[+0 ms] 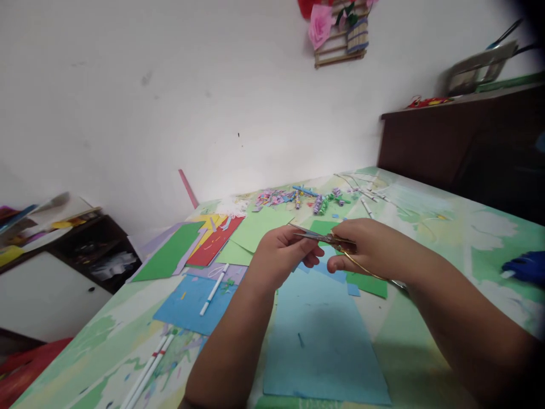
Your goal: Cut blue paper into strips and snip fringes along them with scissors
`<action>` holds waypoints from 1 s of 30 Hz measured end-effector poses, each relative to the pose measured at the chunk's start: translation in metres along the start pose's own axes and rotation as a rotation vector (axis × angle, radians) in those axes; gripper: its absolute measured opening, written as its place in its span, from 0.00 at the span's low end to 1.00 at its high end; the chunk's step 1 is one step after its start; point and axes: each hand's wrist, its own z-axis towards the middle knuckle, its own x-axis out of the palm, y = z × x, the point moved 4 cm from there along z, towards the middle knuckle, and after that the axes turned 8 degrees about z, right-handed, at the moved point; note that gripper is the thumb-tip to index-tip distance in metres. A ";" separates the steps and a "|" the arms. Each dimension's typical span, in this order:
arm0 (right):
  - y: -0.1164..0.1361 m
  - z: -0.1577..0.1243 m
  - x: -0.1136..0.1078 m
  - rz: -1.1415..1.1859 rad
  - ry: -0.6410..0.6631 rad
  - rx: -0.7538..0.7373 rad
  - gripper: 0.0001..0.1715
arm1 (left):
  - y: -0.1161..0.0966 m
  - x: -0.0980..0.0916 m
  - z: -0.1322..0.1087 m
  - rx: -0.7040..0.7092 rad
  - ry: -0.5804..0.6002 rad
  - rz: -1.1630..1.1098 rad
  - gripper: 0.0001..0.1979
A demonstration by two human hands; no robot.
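Above a light blue sheet (pixel 321 341) on the table, my right hand (pixel 366 244) is wrapped round a pair of scissors (pixel 326 238), whose blades point left. My left hand (pixel 283 255) is closed in a pinch at the blade tips; what it holds is too small or hidden to name. A gold-coloured handle or wire (pixel 361 267) runs below my right palm. Small blue paper pieces (pixel 353 289) and a green sheet (pixel 370 284) lie beneath and beside the hands.
Green (pixel 170 253), red (pixel 217 241) and blue sheets (pixel 181 301) lie on the left, with white sticks (pixel 149 369) nearer. Behind are paper scraps (pixel 275 197) and curled paper rolls (pixel 324 203). A dark blue object (pixel 525 267) is at the right edge. A wall bounds the table's back.
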 end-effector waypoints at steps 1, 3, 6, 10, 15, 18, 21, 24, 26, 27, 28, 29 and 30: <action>-0.001 0.000 -0.001 -0.007 -0.012 -0.008 0.27 | 0.000 0.001 0.000 0.007 0.011 -0.022 0.04; -0.003 0.000 -0.002 -0.034 -0.041 -0.017 0.28 | 0.001 0.001 0.001 0.015 0.029 -0.046 0.05; -0.005 0.000 -0.006 -0.072 -0.081 -0.030 0.30 | 0.003 0.003 0.001 0.004 0.053 -0.040 0.06; -0.007 0.001 -0.010 -0.103 -0.123 -0.028 0.31 | 0.003 0.005 0.002 0.012 0.045 -0.015 0.09; -0.010 0.000 -0.011 -0.073 -0.069 0.004 0.26 | 0.000 0.004 0.001 0.090 -0.009 0.105 0.08; -0.010 -0.002 -0.008 -0.018 -0.029 -0.001 0.24 | -0.002 0.001 -0.001 0.131 -0.075 0.220 0.09; -0.007 -0.003 -0.006 0.015 -0.005 -0.018 0.24 | -0.005 0.002 -0.004 0.145 -0.080 0.271 0.09; -0.005 -0.004 -0.005 0.010 -0.011 -0.032 0.24 | -0.008 0.004 -0.006 0.113 -0.081 0.290 0.09; -0.003 -0.005 -0.004 0.007 -0.006 -0.040 0.25 | -0.009 0.004 -0.007 0.105 -0.085 0.305 0.09; -0.002 -0.006 -0.004 0.003 -0.005 -0.039 0.25 | -0.010 0.004 -0.007 0.109 -0.080 0.313 0.09; -0.001 -0.006 -0.004 -0.005 -0.005 -0.034 0.24 | -0.010 0.004 -0.007 0.118 -0.074 0.319 0.09; 0.000 -0.007 -0.003 -0.017 -0.009 -0.022 0.24 | -0.011 0.004 -0.007 0.128 -0.066 0.319 0.09; 0.001 -0.008 -0.003 -0.032 -0.019 -0.008 0.24 | -0.011 0.003 -0.007 0.138 -0.058 0.315 0.09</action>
